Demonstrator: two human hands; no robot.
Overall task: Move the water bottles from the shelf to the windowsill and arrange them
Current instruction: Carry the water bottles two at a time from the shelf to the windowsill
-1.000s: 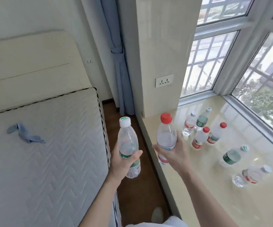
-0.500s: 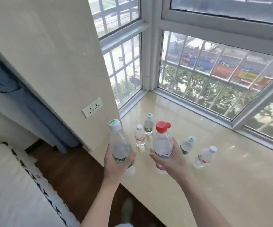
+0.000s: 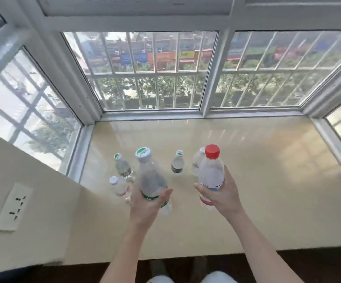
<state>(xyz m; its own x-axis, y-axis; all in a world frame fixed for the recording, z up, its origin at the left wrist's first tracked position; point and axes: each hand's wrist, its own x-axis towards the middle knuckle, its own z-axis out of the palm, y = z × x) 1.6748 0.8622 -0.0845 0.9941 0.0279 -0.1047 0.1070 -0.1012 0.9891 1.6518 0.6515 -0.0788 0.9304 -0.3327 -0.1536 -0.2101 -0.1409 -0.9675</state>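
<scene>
Holding one bottle per hand over the sill (image 3: 267, 180): left hand (image 3: 149, 205) curled round the green-cap bottle (image 3: 151, 176), right hand (image 3: 220, 195) curled round the red-cap bottle (image 3: 211, 170), both approx. upright. Four more stand on the sill: left pair (image 3: 122, 166) beside my left hand, right pair (image 3: 177, 162) btwn & behind the held ones.

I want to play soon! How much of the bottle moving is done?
At least four bottles already stand on the windowsill. The left hand grips a green-capped bottle and the right hand holds a red-capped bottle, neither set down yet. Those two need placing and lining up with the rest. The shelf is out of view, so I cannot tell whether more wait there.
</scene>
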